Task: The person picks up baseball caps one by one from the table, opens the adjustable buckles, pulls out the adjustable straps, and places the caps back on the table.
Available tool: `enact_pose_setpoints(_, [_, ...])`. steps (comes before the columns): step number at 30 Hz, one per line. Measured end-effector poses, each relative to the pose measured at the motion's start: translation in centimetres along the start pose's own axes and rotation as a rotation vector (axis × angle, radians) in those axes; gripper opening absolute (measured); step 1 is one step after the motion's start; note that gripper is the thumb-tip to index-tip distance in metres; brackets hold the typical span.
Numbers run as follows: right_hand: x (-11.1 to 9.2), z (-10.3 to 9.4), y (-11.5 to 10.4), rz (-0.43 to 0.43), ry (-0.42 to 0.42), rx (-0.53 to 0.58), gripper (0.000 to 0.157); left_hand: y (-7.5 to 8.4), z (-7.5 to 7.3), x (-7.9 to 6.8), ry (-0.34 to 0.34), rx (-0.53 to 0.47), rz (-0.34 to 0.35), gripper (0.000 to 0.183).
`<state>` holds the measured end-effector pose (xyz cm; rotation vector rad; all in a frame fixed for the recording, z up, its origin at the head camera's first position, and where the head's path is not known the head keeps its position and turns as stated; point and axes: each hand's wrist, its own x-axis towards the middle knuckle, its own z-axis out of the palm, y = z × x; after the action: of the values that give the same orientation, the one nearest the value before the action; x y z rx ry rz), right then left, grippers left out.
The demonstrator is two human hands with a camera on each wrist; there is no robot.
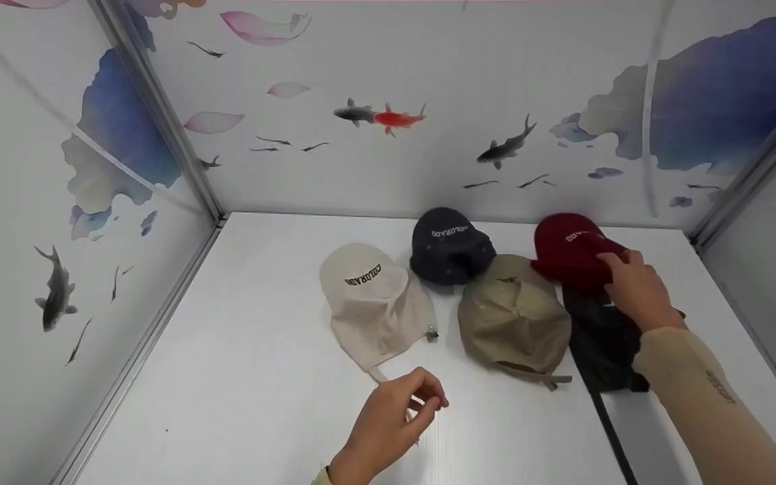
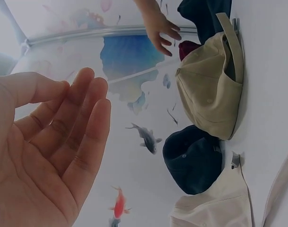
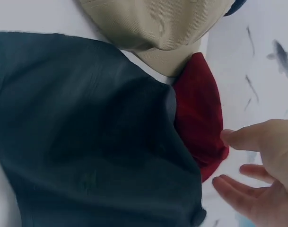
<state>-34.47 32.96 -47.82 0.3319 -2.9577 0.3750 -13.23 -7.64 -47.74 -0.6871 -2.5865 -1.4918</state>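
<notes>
At two o'clock on the white table [image 1: 240, 404], the red cap [image 1: 566, 242] lies at about ten o'clock from the right hand [image 1: 640, 289], which is far nearer it than the left hand [image 1: 388, 421], and its long axis seems to run from eleven toward five. The right thumb and fingers are spread at the cap's edge, the thumb seeming to touch it, though any pressure cannot be told. Loosely bent and holding nothing, the left hand is well apart, between seven and eight o'clock from the red cap.
</notes>
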Motion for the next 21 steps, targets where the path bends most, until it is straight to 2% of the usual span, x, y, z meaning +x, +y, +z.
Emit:
enact_pose_setpoints(3, [0.8, 0.4, 0.1, 0.016, -0.035, -0.007, 0.041, 0.0, 0.0, 0.0, -0.003, -0.006, -0.002, 0.008])
enact_pose_setpoints(6, [1.3, 0.7, 0.3, 0.049, -0.025, -0.012, 0.026, 0.0, -0.1, -0.1, -0.005, -0.013, -0.013, 0.007])
enact_pose_setpoints(9, [1.7, 0.9, 0.5, 0.068, 0.015, -0.026, 0.019, 0.0, -0.1, -0.1, -0.005, -0.014, -0.026, 0.008])
enact_pose_setpoints(14, [2.4, 1.1, 0.4, 0.093, 0.081, -0.064, 0.018, -0.2, -0.2, -0.3, -0.002, -0.015, -0.037, 0.008])
enact_pose_setpoints(21, [3.9, 0.9, 0.3, 0.127, 0.070, -0.093, 0.020, -0.5, -0.5, -0.4, 0.016, -0.028, -0.051, 0.008])
